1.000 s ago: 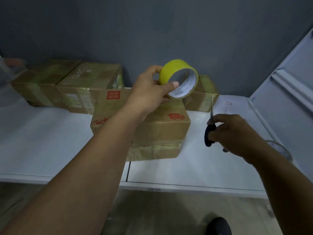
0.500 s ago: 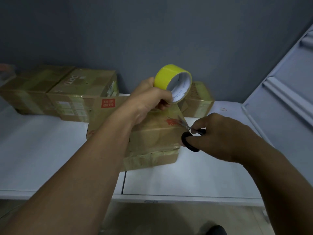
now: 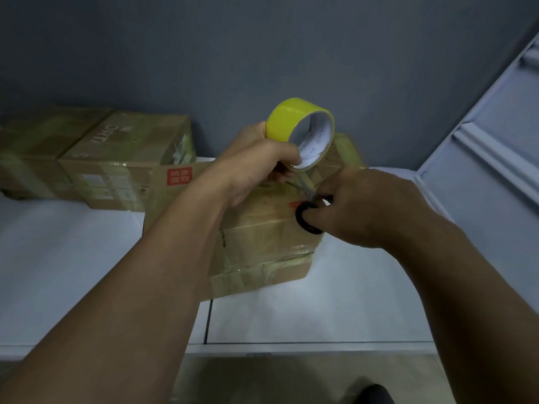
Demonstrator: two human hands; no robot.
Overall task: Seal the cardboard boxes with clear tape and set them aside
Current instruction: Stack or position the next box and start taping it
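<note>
— Where's the tape roll (image 3: 294, 123)?

— Just above frame centre, gripped by the left hand (image 3: 256, 164), its open core facing lower right. A strip runs down from it toward the cardboard box (image 3: 262, 240) at centre.

— And the other hand?

— The right hand (image 3: 361, 205) grasps black-handled scissors (image 3: 309, 199), blades pointing up-left at the strip.

— The box?

— Its long axis runs left to right on a white table (image 3: 73, 258). Taped boxes (image 3: 96, 158) sit upper left against a grey wall (image 3: 262, 53).
</note>
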